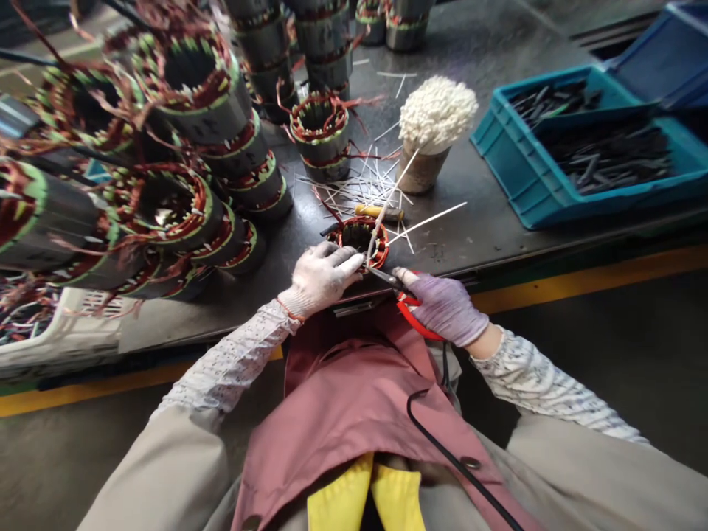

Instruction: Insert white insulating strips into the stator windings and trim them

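Right hand is gripping red-handled pliers, tips reaching the near rim of the coil ring. Ring is sitting at frame centre by the table's near edge, probably for easy reach. Left hand is curling its fingers at the ring's near-left side, presumably steadying it; can't tell what the fingertips are pinching. Cup of white strips is standing above right of centre, likely for quick grabbing. Coil stacks are filling upper left, teal bin is sitting upper right, seemingly leaving elbow room.
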`<move>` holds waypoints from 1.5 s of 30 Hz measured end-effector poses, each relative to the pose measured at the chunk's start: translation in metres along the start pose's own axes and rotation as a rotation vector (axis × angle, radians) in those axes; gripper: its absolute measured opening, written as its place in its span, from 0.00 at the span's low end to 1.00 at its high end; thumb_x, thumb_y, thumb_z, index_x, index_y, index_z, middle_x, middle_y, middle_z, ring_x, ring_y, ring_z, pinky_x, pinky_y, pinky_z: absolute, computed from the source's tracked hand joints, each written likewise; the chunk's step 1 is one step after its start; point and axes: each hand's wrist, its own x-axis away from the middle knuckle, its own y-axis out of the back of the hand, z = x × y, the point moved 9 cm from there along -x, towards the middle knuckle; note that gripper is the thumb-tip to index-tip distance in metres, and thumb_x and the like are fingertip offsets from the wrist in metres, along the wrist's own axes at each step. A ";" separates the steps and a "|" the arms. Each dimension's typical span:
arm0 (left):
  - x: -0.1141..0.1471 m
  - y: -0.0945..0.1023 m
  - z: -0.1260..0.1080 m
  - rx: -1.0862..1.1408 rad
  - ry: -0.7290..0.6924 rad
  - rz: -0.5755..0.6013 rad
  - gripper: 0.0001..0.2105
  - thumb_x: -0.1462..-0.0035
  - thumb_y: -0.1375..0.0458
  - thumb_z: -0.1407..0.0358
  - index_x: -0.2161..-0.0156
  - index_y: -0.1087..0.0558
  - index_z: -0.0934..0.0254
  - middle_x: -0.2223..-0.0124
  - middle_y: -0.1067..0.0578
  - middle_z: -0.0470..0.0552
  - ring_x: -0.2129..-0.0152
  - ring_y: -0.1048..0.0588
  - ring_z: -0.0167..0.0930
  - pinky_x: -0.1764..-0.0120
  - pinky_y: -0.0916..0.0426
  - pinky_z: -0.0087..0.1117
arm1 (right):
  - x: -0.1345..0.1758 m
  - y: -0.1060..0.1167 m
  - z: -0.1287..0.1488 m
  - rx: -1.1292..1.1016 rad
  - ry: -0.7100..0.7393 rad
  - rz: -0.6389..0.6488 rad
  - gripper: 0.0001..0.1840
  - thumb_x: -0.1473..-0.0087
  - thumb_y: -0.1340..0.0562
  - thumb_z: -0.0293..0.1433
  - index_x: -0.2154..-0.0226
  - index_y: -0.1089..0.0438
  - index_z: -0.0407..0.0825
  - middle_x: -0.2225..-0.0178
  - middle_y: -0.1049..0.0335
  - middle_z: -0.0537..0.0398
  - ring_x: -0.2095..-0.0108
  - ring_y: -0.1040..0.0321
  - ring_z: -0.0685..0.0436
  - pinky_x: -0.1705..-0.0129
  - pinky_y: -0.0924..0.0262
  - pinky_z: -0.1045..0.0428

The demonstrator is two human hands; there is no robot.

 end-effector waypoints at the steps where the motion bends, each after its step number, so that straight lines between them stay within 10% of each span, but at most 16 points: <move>1: 0.000 0.000 0.000 0.000 -0.005 0.001 0.15 0.36 0.45 0.55 0.51 0.22 0.56 0.51 0.20 0.52 0.59 0.25 0.39 0.61 0.32 0.40 | 0.003 -0.001 -0.003 -0.034 0.004 -0.021 0.26 0.44 0.43 0.32 0.44 0.31 0.46 0.54 0.24 0.44 0.59 0.26 0.41 0.59 0.35 0.50; 21: 0.002 0.010 0.013 -0.097 -0.227 -0.025 0.12 0.37 0.44 0.57 0.53 0.22 0.53 0.51 0.20 0.47 0.58 0.23 0.36 0.60 0.32 0.37 | -0.040 0.006 -0.070 -0.017 -0.202 0.131 0.26 0.45 0.41 0.35 0.44 0.31 0.47 0.58 0.22 0.45 0.63 0.23 0.38 0.62 0.33 0.49; 32: -0.001 0.016 0.017 -0.098 -0.308 -0.068 0.09 0.37 0.42 0.59 0.55 0.22 0.55 0.51 0.20 0.45 0.60 0.23 0.33 0.60 0.32 0.35 | -0.072 0.003 -0.051 0.062 -0.178 0.314 0.26 0.44 0.42 0.38 0.44 0.32 0.47 0.60 0.22 0.44 0.62 0.24 0.37 0.64 0.36 0.49; 40: 0.014 0.033 -0.007 -0.276 -0.436 -0.187 0.11 0.39 0.43 0.71 0.54 0.24 0.59 0.56 0.20 0.49 0.65 0.24 0.31 0.55 0.35 0.39 | -0.049 0.027 -0.137 0.245 -0.446 0.193 0.30 0.45 0.39 0.38 0.43 0.33 0.40 0.64 0.24 0.35 0.65 0.26 0.30 0.69 0.38 0.45; 45: 0.004 0.034 -0.034 -0.411 -0.506 -0.085 0.12 0.38 0.50 0.76 0.63 0.23 0.69 0.75 0.27 0.50 0.77 0.31 0.29 0.67 0.38 0.36 | -0.072 0.052 -0.037 0.200 0.192 -0.150 0.31 0.44 0.38 0.41 0.44 0.34 0.37 0.44 0.36 0.28 0.42 0.41 0.21 0.45 0.45 0.32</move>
